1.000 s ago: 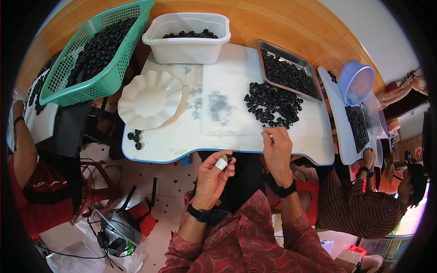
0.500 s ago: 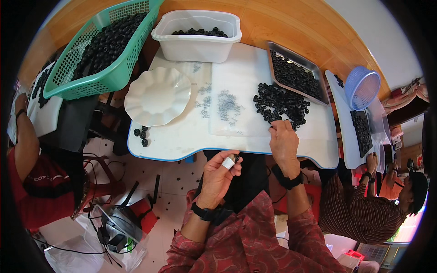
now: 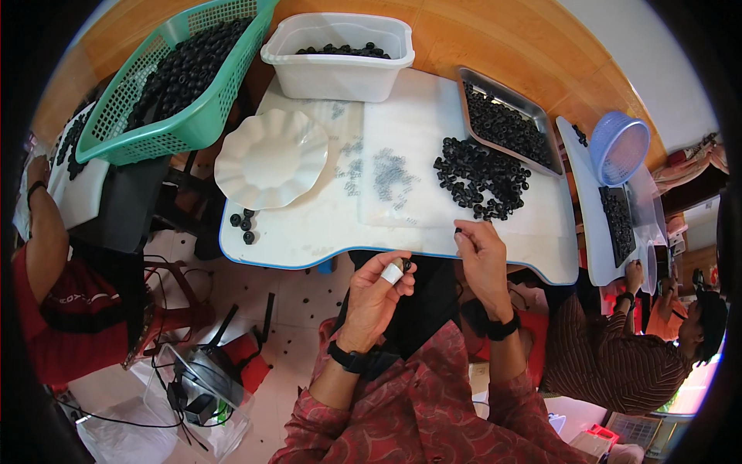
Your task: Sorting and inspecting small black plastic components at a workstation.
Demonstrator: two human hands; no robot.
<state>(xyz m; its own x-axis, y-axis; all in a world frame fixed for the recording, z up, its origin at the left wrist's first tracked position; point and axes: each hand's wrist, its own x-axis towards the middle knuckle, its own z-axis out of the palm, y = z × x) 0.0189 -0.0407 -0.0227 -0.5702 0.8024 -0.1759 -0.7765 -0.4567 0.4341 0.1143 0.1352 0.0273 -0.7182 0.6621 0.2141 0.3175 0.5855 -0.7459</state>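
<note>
Observed from where I stood: the left hand (image 3: 375, 300) was raised in front of the table's near edge, thumb and fingertips closed on a small black ring-shaped piece (image 3: 406, 264). A white wrap (image 3: 393, 274) covered part of one digit; which one, I could not tell. The right hand (image 3: 485, 251) was at the near edge of the white table (image 3: 309, 236), thumb and forefinger pinched on a dark bit (image 3: 457, 230) too small to make out in detail. Just beyond that hand lay a loose heap of black rings (image 3: 479, 182), right beside a metal tray (image 3: 506, 93) filled with similar pieces. Toward the left sat a scalloped white plate (image 3: 270, 158), with a small black cluster (image 3: 246, 223) near its rim. A white plastic tub (image 3: 332, 81) and a green lattice basket (image 3: 174, 140) both contained black pieces.
</note>
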